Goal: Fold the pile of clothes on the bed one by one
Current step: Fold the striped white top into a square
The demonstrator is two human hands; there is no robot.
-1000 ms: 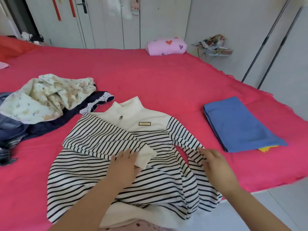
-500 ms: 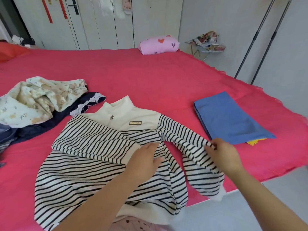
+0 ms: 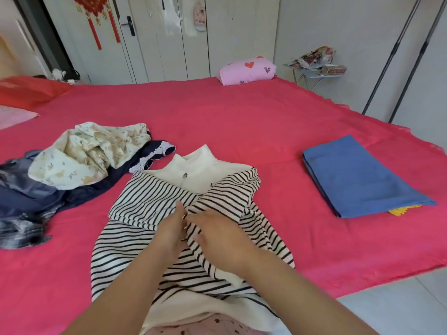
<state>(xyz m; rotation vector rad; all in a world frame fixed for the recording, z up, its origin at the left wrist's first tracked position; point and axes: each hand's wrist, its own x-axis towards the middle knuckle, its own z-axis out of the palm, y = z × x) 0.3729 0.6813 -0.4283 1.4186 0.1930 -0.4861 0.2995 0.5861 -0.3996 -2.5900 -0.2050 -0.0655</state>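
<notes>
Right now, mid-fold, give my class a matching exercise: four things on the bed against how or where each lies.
1 striped top
2 blue cloth
3 floral garment
4 pink pillow

a crumpled on the dark pile, left
b folded flat, right
c far edge of bed
d sleeves folded in, nearest

Pairs: 1-d, 2-b, 3-a, 4-c

On the one bed there is one striped top and two hands, the left hand and the right hand. The unfolded heap counts at least three garments: one floral cream piece, one navy piece and one grey-blue piece. The folded stack counts two, one blue piece and one yellow piece; there are also one pink pillow and two dark poles.
</notes>
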